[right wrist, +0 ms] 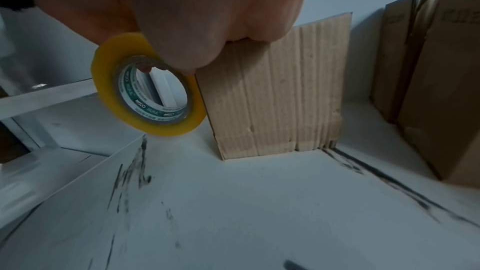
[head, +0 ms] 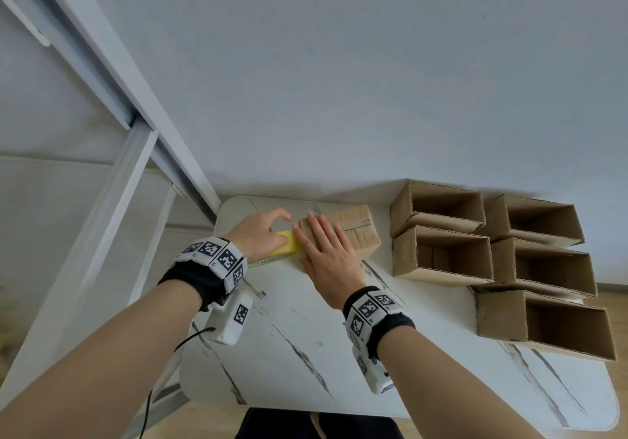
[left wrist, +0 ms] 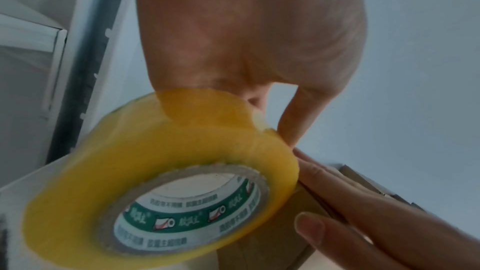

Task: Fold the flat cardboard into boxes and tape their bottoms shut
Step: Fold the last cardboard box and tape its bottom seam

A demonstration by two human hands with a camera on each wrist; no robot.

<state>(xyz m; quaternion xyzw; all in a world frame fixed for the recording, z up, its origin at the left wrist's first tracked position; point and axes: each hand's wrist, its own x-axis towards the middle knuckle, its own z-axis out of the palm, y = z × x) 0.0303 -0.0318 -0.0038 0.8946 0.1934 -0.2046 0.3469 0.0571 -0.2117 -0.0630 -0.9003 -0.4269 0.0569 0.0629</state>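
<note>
Cardboard box [head: 353,231] near tabletop's [head: 339,336] far left corner, closed flaps upward, right hand [head: 331,255] flat on top. Left hand [head: 260,233] gripping yellow tape roll [head: 289,243] beside it. Five open boxes [head: 441,255] along right edge, nothing visible inside.

**Tagged wristbands and white camera units on both bare forearms**

Behind the fingers of the left hand [head: 258,236] and right hand [head: 331,262], each wrist carries a black fabric cuff ringed with white blocks printed with black-and-white square markers. A white camera unit hangs below each cuff; a thin black cable trails from the left one.
</note>
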